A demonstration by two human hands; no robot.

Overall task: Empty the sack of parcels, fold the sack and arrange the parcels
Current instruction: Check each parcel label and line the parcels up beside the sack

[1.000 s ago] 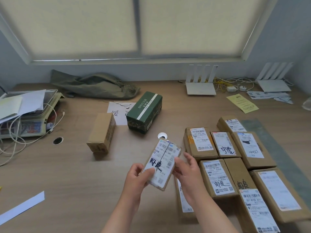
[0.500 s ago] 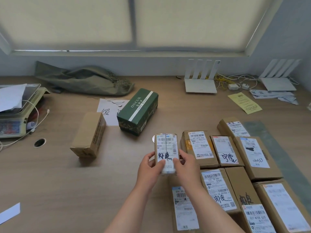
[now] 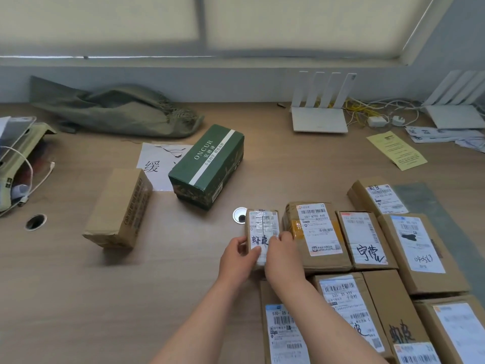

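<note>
The small labelled parcel (image 3: 262, 232) has come down onto the table (image 3: 78, 298) at 12 o'clock of the hands, left grip (image 3: 237, 261) and right grip (image 3: 282, 258) both clamped on it, beside the parcel rows (image 3: 367, 258); the crumpled sack (image 3: 112, 111) lies at 11 o'clock.

There is only one view, from a camera worn on the person's head. It looks forward and down over the desk (image 3: 65, 298) toward the window blind (image 3: 105, 22) at the far wall. The camera is near: both forearms enter from the bottom edge, and the fingers (image 3: 258, 252) lie a little below the middle of the picture. Beyond the fingers the desk runs to the wall; to the left of them it is mostly bare. The lens is wide, so the edges bend, and the far right corner is perhaps cut off.
</note>
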